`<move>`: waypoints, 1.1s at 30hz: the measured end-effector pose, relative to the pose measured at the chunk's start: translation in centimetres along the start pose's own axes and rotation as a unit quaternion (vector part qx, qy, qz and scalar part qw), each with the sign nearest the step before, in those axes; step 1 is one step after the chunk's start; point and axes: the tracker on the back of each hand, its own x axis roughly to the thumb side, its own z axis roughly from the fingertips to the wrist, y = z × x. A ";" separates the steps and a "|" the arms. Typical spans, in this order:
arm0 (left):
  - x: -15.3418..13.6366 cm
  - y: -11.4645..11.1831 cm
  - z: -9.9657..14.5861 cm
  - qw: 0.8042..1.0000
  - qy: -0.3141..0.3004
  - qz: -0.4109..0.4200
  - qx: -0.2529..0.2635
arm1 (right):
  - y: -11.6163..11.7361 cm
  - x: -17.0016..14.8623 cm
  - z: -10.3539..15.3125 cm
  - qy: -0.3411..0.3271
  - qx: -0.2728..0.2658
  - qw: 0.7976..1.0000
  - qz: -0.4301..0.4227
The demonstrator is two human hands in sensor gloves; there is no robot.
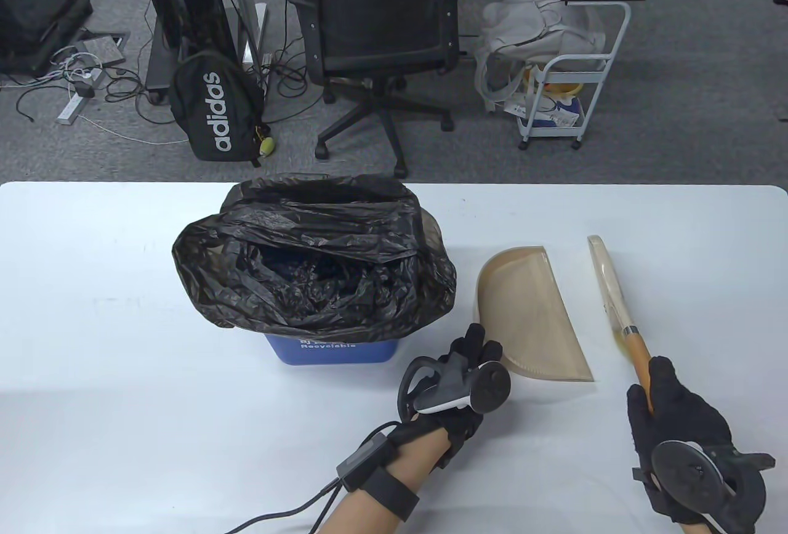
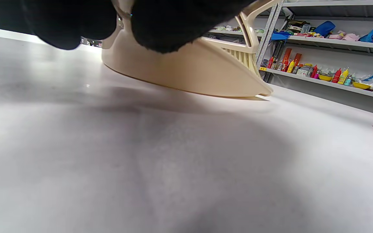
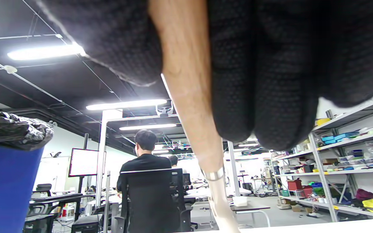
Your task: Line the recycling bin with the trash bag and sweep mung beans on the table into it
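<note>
A blue recycling bin stands mid-table, with a black trash bag draped over its rim. To its right lies a beige dustpan. My left hand is at the pan's near left corner. In the left wrist view, thumb and fingers sit either side of the dustpan's raised end. My right hand grips the wooden handle of a brush lying right of the pan. The handle runs between my curled fingers. No mung beans show in any view.
Beyond the table's far edge are an office chair, a black backpack and a white cart. A seated person and stocked shelves stand further off. Bare white tabletop lies left of the bin.
</note>
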 end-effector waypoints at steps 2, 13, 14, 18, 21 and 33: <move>0.0 0.0 0.0 1.000 0.002 0.001 0.000 | 0.0 0.4 -0.1 -0.005 -0.002 1.000 -0.005; -0.1 0.0 0.0 1.000 0.008 0.008 0.003 | -0.8 1.2 -0.5 -0.052 -0.049 0.997 0.017; -0.1 -0.1 0.0 1.000 0.009 0.009 0.003 | -0.9 1.1 -0.6 -0.053 -0.051 0.997 0.021; -0.1 -0.1 0.0 1.000 0.012 0.009 0.003 | -1.2 0.4 -0.6 -0.051 -0.058 0.996 0.052; -0.2 0.0 0.0 1.000 0.013 0.012 0.002 | -0.6 -0.1 -0.6 -0.043 -0.048 0.996 0.067; -0.2 0.0 0.0 1.000 0.017 0.016 0.003 | -0.4 -0.6 -0.7 -0.029 -0.013 0.999 -0.025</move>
